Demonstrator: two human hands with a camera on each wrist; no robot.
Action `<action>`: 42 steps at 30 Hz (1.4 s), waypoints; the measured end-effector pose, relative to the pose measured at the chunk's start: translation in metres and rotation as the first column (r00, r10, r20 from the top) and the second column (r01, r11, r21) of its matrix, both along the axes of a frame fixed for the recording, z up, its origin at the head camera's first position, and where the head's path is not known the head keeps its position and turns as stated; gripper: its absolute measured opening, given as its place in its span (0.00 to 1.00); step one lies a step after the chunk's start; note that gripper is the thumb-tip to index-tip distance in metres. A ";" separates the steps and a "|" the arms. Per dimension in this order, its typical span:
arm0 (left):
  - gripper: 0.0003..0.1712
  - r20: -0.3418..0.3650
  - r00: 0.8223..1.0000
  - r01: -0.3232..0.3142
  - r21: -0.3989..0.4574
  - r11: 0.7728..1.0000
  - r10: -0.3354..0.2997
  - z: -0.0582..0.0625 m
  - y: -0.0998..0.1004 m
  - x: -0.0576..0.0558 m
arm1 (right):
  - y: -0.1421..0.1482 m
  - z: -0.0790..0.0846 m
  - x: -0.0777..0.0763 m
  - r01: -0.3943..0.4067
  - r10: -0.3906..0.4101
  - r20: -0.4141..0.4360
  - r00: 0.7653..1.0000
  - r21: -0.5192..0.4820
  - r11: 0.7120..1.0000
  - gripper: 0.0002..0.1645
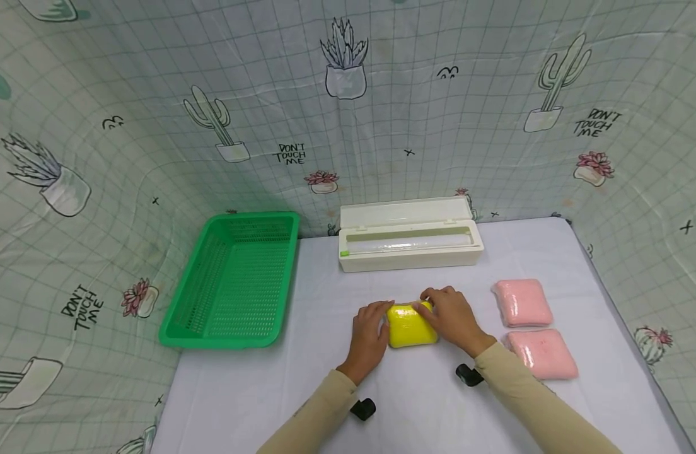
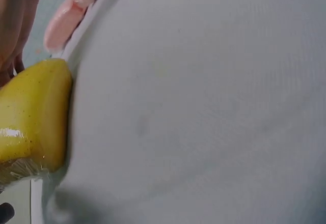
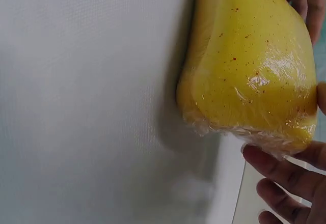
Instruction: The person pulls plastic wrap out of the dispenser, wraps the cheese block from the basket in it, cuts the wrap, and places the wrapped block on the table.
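A yellow pillow-shaped block (image 1: pixel 411 326), wrapped in clear film, lies on the white tabletop between the two hands. Its surface shows small red specks in the right wrist view, where loose film (image 3: pixel 254 136) gathers along one end. My left hand (image 1: pixel 369 337) holds the block's left side, fingers at the far corner and thumb along the edge. With the thumb on top and fingers at the far right corner, my right hand (image 1: pixel 452 317) grips the other side. The right fingertips (image 3: pixel 267 164) touch the film-covered end. Most of the left hand is outside the left wrist view.
Two film-wrapped pink blocks (image 1: pixel 524 302) lie to the right, one in front of the other. A white film dispenser (image 1: pixel 410 260), lid raised and roll inside, stands at the back. On the left sits a green basket (image 1: pixel 292 277). Printed cloth (image 1: pixel 382 126) hangs around the table.
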State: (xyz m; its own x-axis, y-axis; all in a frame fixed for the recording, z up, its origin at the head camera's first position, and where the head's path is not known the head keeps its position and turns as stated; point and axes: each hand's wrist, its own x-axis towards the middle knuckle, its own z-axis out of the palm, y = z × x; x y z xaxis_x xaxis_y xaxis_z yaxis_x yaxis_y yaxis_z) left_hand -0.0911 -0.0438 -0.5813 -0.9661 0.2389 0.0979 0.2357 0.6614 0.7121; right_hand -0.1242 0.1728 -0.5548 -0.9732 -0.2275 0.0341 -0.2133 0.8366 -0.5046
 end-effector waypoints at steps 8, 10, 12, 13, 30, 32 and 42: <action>0.45 0.047 0.986 0.167 -0.190 0.967 -0.161 0.001 -0.010 0.000 | 0.011 -0.005 0.009 -0.121 0.126 -0.047 0.991 0.096 0.988 0.33; 0.53 0.061 0.980 0.197 -0.245 0.949 -0.188 0.001 -0.010 -0.001 | 0.014 -0.006 0.013 -0.163 0.170 -0.051 0.984 0.110 0.980 0.40; 0.58 0.069 0.977 0.214 -0.291 0.933 -0.203 0.000 -0.010 -0.002 | 0.016 -0.007 0.016 -0.205 0.211 -0.046 0.976 0.117 0.972 0.48; 0.59 0.072 0.976 0.217 -0.310 0.925 -0.205 0.000 -0.009 -0.003 | 0.017 -0.008 0.017 -0.223 0.230 -0.044 0.972 0.122 0.967 0.52; 0.50 -0.043 0.974 0.183 -0.432 0.883 -0.223 0.006 0.019 -0.020 | 0.038 -0.012 0.015 -0.209 0.233 -0.118 0.965 0.187 0.960 0.51; 0.49 -0.051 0.973 0.180 -0.452 0.873 -0.227 0.006 0.026 -0.026 | 0.044 -0.009 0.012 -0.202 0.228 -0.129 0.965 0.187 0.961 0.50; 0.49 -0.059 0.962 0.192 -0.554 0.810 -0.268 0.013 0.042 -0.050 | 0.059 -0.003 -0.006 -0.195 0.226 -0.141 0.964 0.202 0.960 0.49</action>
